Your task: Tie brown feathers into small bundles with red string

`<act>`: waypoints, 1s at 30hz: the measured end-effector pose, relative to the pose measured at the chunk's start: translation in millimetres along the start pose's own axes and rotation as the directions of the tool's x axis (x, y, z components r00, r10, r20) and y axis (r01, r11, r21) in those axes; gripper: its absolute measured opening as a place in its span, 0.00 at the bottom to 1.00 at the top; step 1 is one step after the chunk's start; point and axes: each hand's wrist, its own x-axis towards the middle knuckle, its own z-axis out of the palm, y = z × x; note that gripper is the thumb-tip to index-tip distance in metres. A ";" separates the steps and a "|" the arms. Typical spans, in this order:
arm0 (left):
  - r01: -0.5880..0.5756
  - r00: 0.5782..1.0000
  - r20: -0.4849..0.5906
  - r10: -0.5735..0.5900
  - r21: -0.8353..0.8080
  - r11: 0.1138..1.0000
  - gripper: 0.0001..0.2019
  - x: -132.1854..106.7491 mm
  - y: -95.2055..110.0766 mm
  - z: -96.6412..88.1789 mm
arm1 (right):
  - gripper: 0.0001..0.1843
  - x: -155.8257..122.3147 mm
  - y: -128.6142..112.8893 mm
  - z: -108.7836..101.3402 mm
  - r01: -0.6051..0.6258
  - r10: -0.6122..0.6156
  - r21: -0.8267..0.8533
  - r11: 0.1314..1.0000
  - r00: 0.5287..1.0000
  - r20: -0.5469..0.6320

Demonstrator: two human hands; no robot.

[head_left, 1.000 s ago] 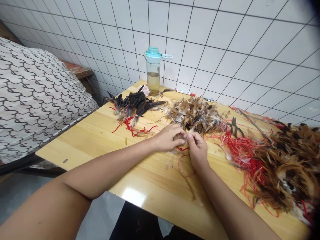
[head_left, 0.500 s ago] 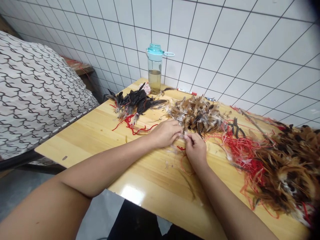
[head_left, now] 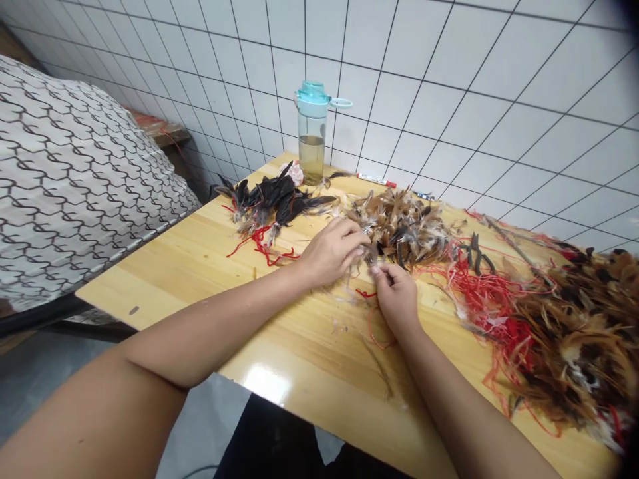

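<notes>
My left hand (head_left: 332,251) rests on the wooden table (head_left: 210,273) at the near edge of a pile of brown feathers (head_left: 402,226), its fingers curled around a few feathers. Just to its right, my right hand (head_left: 396,295) pinches a red thread (head_left: 372,322) that loops down onto the table beside my wrist. The fingertips of both hands almost meet. What exactly sits between them is too small to make out.
Black feathers (head_left: 272,199) with red thread lie at the far left. A teal-lidded bottle (head_left: 312,133) stands by the tiled wall, a marker (head_left: 377,180) beside it. Pliers (head_left: 474,251) lie in tangled red thread (head_left: 486,299). A big feather heap (head_left: 574,332) fills the right. Patterned fabric (head_left: 74,193) lies left.
Both hands have shifted slightly away from me, into the edge of the brown feather pile. The left hand has lifted a few feathers while the right keeps its pinch on the thread.
</notes>
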 end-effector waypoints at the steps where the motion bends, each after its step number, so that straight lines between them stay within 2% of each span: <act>1: 0.032 0.999 -0.020 -0.032 0.000 0.999 0.11 -0.2 -4.4 0.9 | 0.12 0.5 -0.5 -0.1 -0.040 0.041 0.048 0.998 0.999 -0.017; 3: 0.073 0.997 -0.005 -0.073 -0.006 0.997 0.10 -1.5 -13.2 4.3 | 0.13 0.9 -2.4 -0.4 -0.109 0.113 0.125 0.986 0.993 -0.029; 5: 0.060 0.997 0.054 -0.060 -0.011 0.998 0.10 -3.6 -19.5 9.3 | 0.14 0.8 -5.0 -0.9 -0.148 0.155 0.172 0.974 0.987 -0.030; 11: -0.108 0.966 0.246 0.073 0.133 0.985 0.13 -3.4 -19.7 25.2 | 0.14 0.6 -8.7 -0.9 -0.163 0.183 0.265 0.950 0.982 -0.050; 14: -0.132 0.950 0.303 0.082 0.148 0.980 0.11 0.7 -19.9 30.5 | 0.14 0.7 -8.4 0.1 -0.169 0.189 0.273 0.947 0.981 -0.049; 17: -0.053 0.965 0.259 0.037 0.057 0.997 0.10 2.9 -21.8 31.2 | 0.13 0.6 -8.6 0.3 -0.172 0.191 0.256 0.951 0.980 -0.049; 20: 0.121 0.982 0.168 -0.089 -0.193 0.974 0.07 3.3 -20.7 26.4 | 0.14 0.6 -9.0 -0.4 -0.179 0.195 0.243 0.953 0.980 -0.040; 22: 0.286 0.957 0.157 -0.243 -0.380 0.880 0.04 3.5 -16.9 21.9 | 0.14 0.7 -9.2 -0.9 -0.181 0.193 0.220 0.959 0.981 -0.034; 25: 0.471 0.877 0.234 -0.420 -0.595 0.652 0.06 4.2 -8.3 16.9 | 0.13 0.7 -9.6 -1.3 -0.171 0.178 0.175 0.970 0.984 -0.029; 27: 0.515 0.837 0.298 -0.458 -0.713 0.476 0.09 4.5 -1.9 16.0 | 0.13 0.6 -9.9 -1.3 -0.157 0.161 0.156 0.975 0.987 -0.017; 30: 0.526 0.800 0.381 -0.464 -0.817 0.235 0.12 4.3 6.7 16.7 | 0.13 0.1 -9.7 -1.2 -0.128 0.129 0.139 0.982 0.992 -0.004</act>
